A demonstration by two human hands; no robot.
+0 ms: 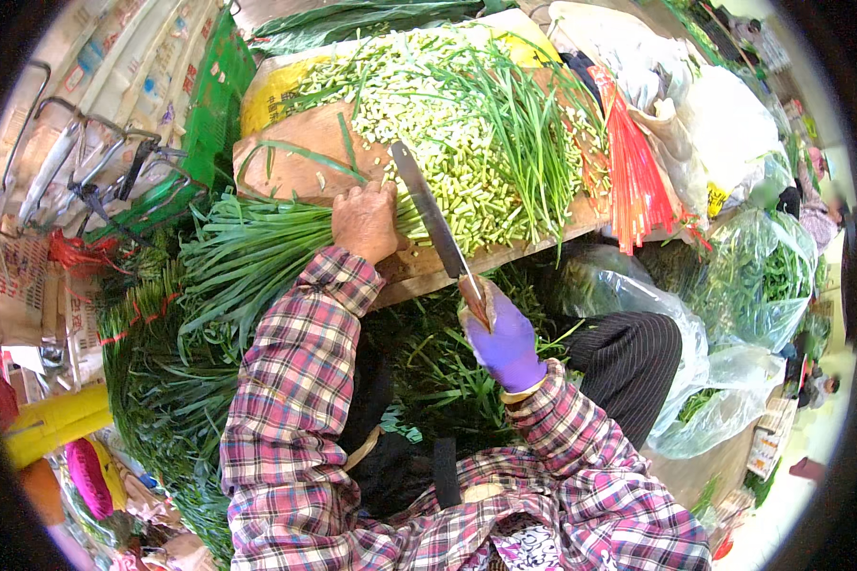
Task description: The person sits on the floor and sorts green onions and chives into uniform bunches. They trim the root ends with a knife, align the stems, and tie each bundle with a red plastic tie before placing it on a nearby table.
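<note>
My bare left hand [366, 220] presses a bunch of long green leafy stalks [257, 246], likely garlic chives or a similar allium, onto a wooden board [303, 153]. The leaves hang over the board's left edge. In a purple glove, my right hand [503, 339] grips the wooden handle of a long-bladed knife [428, 210]. Its blade points up and away, just right of the bunch's cut end. Beyond it spreads a heap of chopped pale-green stem pieces [464, 171]. Loose long green leaves [528, 146] lie across the heap's right side.
A green plastic crate [218, 93] stands at the left, near bent metal handles. Red plastic ties [632, 171] drape off the board's right end. Clear bags of greens [757, 271] sit at the right. Bundled greens [150, 371] are piled on my left. Small figures of people appear far right.
</note>
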